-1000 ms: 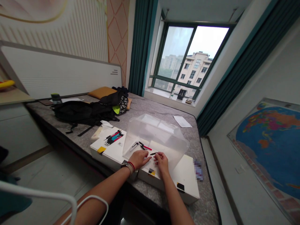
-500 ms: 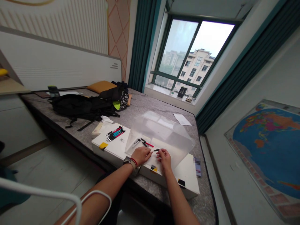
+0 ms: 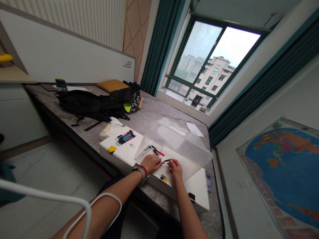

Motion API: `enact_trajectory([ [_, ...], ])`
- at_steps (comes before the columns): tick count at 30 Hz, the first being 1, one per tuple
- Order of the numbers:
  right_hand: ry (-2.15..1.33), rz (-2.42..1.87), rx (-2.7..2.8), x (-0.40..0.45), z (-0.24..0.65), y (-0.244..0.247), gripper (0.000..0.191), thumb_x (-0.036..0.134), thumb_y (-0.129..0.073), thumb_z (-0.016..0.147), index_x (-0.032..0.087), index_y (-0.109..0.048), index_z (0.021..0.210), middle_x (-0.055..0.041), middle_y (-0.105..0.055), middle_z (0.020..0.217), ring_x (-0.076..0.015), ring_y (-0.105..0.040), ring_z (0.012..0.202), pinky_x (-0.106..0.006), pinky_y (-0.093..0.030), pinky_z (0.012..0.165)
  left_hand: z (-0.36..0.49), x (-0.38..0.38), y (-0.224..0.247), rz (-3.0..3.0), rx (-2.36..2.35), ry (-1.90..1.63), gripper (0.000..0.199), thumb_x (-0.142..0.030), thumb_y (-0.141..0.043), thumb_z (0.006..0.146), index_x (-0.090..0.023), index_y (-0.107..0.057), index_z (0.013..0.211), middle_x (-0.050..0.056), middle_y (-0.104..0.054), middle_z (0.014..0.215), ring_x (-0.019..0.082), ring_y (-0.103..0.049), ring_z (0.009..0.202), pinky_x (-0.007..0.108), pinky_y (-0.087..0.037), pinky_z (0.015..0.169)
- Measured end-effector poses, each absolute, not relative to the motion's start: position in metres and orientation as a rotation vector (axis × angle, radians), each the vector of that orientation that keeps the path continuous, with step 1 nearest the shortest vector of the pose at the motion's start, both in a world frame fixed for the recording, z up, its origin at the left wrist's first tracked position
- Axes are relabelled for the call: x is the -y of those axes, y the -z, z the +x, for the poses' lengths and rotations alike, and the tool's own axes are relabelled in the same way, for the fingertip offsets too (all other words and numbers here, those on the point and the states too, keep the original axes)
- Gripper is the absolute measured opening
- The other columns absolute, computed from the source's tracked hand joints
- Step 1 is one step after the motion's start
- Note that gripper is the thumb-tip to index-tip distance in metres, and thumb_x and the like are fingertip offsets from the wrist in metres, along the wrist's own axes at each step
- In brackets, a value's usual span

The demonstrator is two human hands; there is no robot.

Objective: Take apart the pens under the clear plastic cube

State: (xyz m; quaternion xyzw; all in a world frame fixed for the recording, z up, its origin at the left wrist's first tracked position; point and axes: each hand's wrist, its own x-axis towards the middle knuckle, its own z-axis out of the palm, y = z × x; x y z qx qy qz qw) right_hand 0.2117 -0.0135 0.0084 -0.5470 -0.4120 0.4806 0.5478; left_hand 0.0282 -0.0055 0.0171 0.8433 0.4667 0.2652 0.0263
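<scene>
And a translucent bin (image 3: 181, 142) spreads beyond the fingers of your left hand (image 3: 151, 163) and right hand (image 3: 176, 169)! Loose pens (image 3: 159, 152) lie past the left ones, whose grip I can't tell; your right fingers pinch a slim dark piece (image 3: 167, 160) between both hands.

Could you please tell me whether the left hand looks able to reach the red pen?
Probably yes: the red pen lies just beyond the left hand, and nothing appears to stand in the way between them.
</scene>
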Motion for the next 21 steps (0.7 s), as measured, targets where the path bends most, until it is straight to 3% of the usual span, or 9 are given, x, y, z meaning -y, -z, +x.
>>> enact_trajectory([
  [5, -1.111, -1.282, 0.940, 0.016, 0.208, -0.015, 0.040, 0.049, -0.070, 0.069, 0.018, -0.056, 0.091, -0.0022, -0.068, 0.077, -0.0106, -0.057, 0.056, -0.019, -0.040, 0.046, 0.027, 0.008, -0.020, 2.589, -1.457, -0.831, 0.050, -0.048, -0.030, 0.096, -0.018, -0.064, 0.074, 0.007, -0.064, 0.072, 0.018, -0.058, 0.072, 0.029, -0.039, 0.067],
  [9, -0.897, -1.358, 1.025, 0.014, 0.203, -0.032, 0.038, 0.049, -0.065, 0.073, 0.019, -0.055, 0.094, -0.0012, -0.067, 0.077, -0.0122, -0.058, 0.057, -0.021, -0.043, 0.048, 0.026, 0.008, -0.021, 2.567, -1.456, -0.836, 0.049, -0.048, -0.031, 0.095, -0.019, -0.064, 0.075, 0.007, -0.065, 0.073, 0.019, -0.060, 0.074, 0.030, -0.041, 0.068],
  [13, -0.599, -1.349, 1.434, -0.001, 0.185, -0.061, 0.029, 0.044, -0.062, 0.077, 0.017, -0.059, 0.090, -0.0030, -0.066, 0.077, -0.0157, -0.061, 0.067, -0.025, -0.048, 0.058, 0.026, 0.008, -0.021, 2.547, -1.466, -0.821, 0.047, -0.047, -0.033, 0.095, -0.018, -0.066, 0.079, 0.008, -0.067, 0.076, 0.020, -0.061, 0.076, 0.032, -0.043, 0.070],
  [18, -0.505, -1.514, 2.004, -0.033, 0.139, -0.086, 0.015, 0.028, -0.056, 0.079, 0.019, -0.064, 0.087, -0.0032, -0.069, 0.078, -0.0155, -0.061, 0.066, -0.027, -0.046, 0.065, 0.025, 0.005, -0.021, 2.509, -1.441, -0.766, 0.038, -0.042, -0.039, 0.092, -0.018, -0.068, 0.088, 0.010, -0.068, 0.081, 0.023, -0.062, 0.079, 0.034, -0.044, 0.071],
  [21, -0.303, -1.703, 2.271, -0.048, 0.111, -0.089, 0.018, 0.020, -0.055, 0.079, 0.019, -0.066, 0.093, -0.0065, -0.070, 0.086, -0.0182, -0.064, 0.077, -0.027, -0.044, 0.069, 0.026, 0.003, -0.018, 2.463, -1.425, -0.775, 0.033, -0.038, -0.042, 0.091, -0.018, -0.067, 0.099, 0.011, -0.069, 0.087, 0.024, -0.062, 0.079, 0.035, -0.043, 0.072],
])
